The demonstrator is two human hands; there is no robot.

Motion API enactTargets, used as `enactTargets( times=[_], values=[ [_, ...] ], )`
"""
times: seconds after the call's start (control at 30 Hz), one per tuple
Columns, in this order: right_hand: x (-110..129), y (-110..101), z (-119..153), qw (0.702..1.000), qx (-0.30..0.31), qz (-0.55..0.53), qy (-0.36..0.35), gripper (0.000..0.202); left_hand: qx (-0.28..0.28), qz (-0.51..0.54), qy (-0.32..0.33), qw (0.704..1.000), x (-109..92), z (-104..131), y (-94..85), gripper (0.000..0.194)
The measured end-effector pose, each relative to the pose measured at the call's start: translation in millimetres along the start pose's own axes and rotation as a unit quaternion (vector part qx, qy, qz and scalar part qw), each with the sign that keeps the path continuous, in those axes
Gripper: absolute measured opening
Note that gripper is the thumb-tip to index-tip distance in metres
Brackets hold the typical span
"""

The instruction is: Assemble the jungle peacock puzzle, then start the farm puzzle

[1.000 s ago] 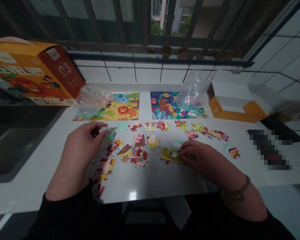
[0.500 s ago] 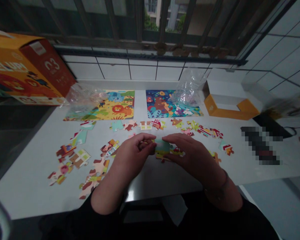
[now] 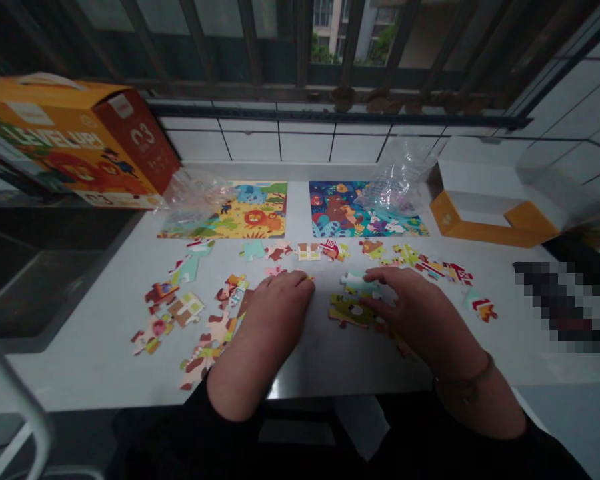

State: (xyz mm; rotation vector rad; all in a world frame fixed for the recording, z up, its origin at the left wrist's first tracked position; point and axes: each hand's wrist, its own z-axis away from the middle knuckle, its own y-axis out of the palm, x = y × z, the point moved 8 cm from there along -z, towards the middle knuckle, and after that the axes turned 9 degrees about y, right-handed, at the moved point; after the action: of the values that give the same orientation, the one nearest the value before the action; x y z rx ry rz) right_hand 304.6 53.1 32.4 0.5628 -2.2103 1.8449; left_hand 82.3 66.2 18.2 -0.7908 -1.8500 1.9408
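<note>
My right hand (image 3: 410,303) has thumb and fingertips at the right edge of a light-blue puzzle piece (image 3: 357,283), pinching it. Just below lies an olive-green piece (image 3: 351,311), near my right thumb. My left hand (image 3: 285,303) rests palm down with its fingers curled together; a bit of yellow shows at the fingertips, but what they hold is hidden. Left of it are brown-and-cream pieces (image 3: 220,327). Pink, cow-patterned and red barn pieces (image 3: 331,249) lie in a row beyond both hands.
A yellow lion picture (image 3: 263,217) and a blue forest picture (image 3: 330,210) lie at the back, partly under clear plastic bags. An orange box (image 3: 145,147) stands back left, an opened box (image 3: 490,223) back right. A sink (image 3: 45,280) is at the left.
My hands have moved apart. The light-blue piece has gone rightward with my right hand, away from my left fingers. The view has shifted left.
</note>
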Motion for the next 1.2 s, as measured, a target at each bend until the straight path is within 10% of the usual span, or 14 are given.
enactTargets(
  times=[0.47, 1.2],
  values=[
    [86, 34, 16, 0.988, 0.097, -0.067, -0.096, 0.027, -0.079, -0.045, -0.153, 0.984, 94, 29, -15.0, 0.046],
    [131, 67, 36, 0.969, 0.161, -0.031, -0.185, 0.032, -0.058, -0.023, -0.303, 0.951, 143, 42, -17.6, 0.062]
  ],
)
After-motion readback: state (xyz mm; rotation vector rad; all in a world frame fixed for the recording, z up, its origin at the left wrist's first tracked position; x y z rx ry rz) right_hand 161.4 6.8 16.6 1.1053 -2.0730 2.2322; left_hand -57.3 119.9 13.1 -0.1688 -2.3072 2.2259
